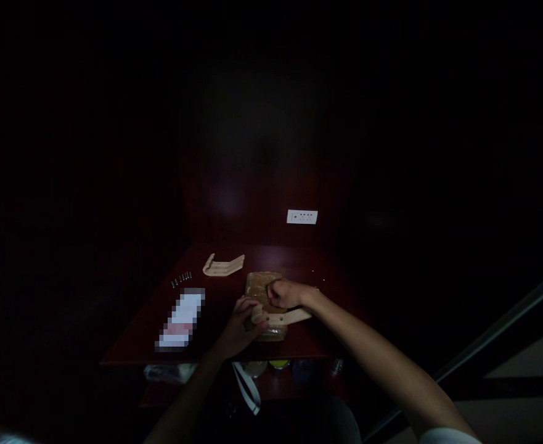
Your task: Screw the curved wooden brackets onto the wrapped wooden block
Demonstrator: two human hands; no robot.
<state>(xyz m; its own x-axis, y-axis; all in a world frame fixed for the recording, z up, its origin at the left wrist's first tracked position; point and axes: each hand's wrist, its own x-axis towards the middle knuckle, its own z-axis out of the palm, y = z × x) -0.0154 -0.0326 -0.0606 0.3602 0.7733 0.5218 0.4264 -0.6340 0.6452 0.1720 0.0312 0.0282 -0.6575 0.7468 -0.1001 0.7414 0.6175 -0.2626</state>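
Note:
My left hand (243, 324) is wrapped round the curled end of a pale wooden bracket (292, 317) with round holes in it. Beneath the bracket lies a brown package (258, 283) covered in shiny clear wrap. Just beyond the bracket, my right hand (286, 293) is closed over the package, with the fingers curled down; what they pinch, if anything, is hidden. A second wooden piece (225, 268), bent with a hooked end, rests farther back on the table. Several small metal screws or pins (181, 279) lie in a row at the left.
A blurred-out white sheet (181, 320) lies on the left of the dark red table (225, 349). A white socket plate (302, 216) is on the back wall. Below the tabletop, a shelf holds a plastic bag (169, 372) and round containers; a white strap (247, 388) hangs down.

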